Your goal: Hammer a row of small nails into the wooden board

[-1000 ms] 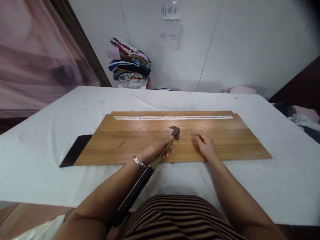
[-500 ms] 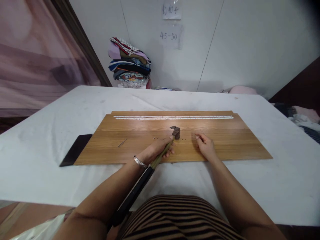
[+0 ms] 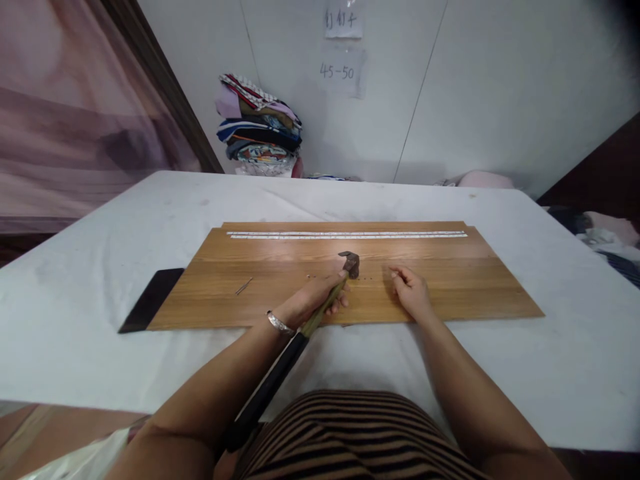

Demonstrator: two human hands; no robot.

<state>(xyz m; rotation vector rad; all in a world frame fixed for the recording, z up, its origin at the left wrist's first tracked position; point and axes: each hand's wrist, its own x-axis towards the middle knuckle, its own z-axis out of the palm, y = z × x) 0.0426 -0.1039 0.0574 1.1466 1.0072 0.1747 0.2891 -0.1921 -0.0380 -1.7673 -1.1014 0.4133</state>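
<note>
My left hand [image 3: 323,293] is wrapped round the upper handle of a claw hammer [image 3: 280,373]. The rusty head is just beyond my fingers, over the wooden board [image 3: 450,293], and the black grip slants back towards my body. A row of small dark nail heads or dots [image 3: 365,279] shows on the board beside the hammer head. To the right, my right hand [image 3: 411,288] is closed in a pinch low over the board. Whatever its fingertips hold, if anything, is too small to make out. Two loose nails [image 3: 244,286] lie on the board's left part.
Two white measuring strips [image 3: 345,235] run along the board's far side. A black flat piece [image 3: 153,300] sticks out at its left. White cloth covers the table [image 3: 90,267]. Folded clothes [image 3: 260,127] are stacked by the wall behind.
The hammer head has shifted very slightly left. Both hands otherwise stay in place.
</note>
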